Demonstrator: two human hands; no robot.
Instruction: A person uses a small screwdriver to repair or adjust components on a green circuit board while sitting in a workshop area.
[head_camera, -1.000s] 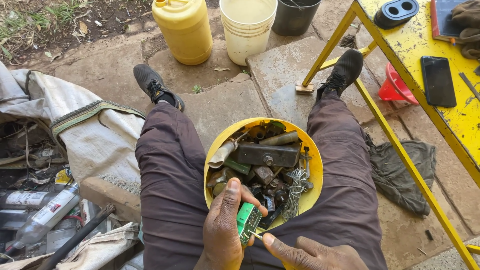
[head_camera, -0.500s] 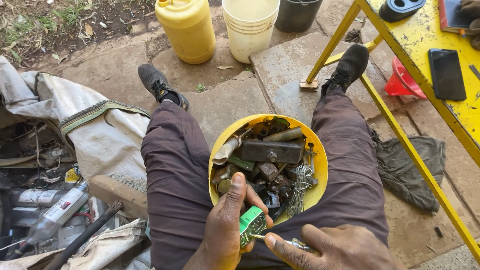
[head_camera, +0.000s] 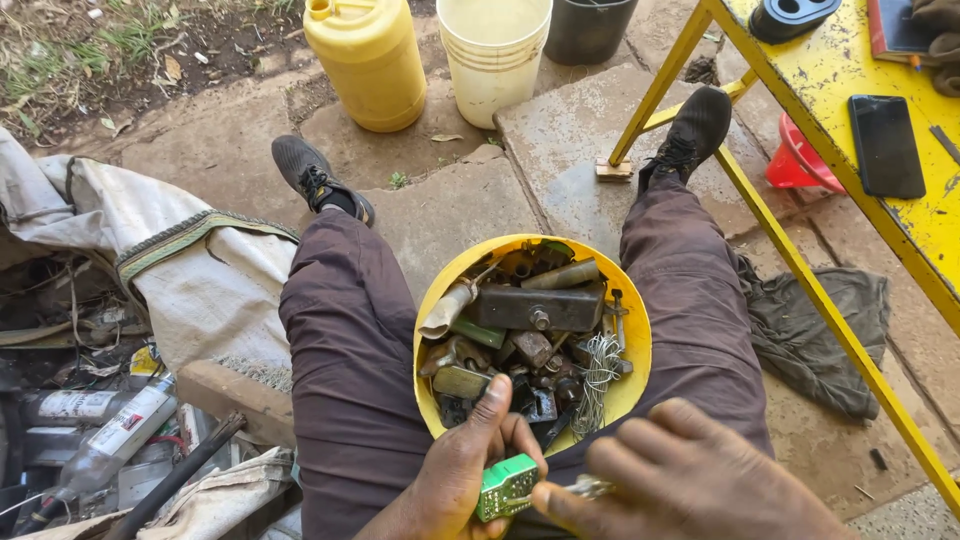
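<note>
We see the left hand (head_camera: 455, 480) grasping a small green circuit board (head_camera: 506, 487) between thumb and fingers, low between the thighs. Just right of it, the right hand (head_camera: 690, 475) pinches a thin metal tool (head_camera: 585, 488) whose tip meets the board's edge. Directly above the board sits a yellow bowl (head_camera: 632, 340) on the lap, heaped with scrap metal parts (head_camera: 530, 335). Farther right stands a yellow table (head_camera: 850, 90) carrying a black phone (head_camera: 886, 145). Beyond the bowl stand a yellow jerrycan (head_camera: 368, 62) and a pale bucket (head_camera: 495, 55).

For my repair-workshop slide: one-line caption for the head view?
Left hand holds a green circuit board; right hand probes it, above a yellow bowl of scrap parts.
</note>
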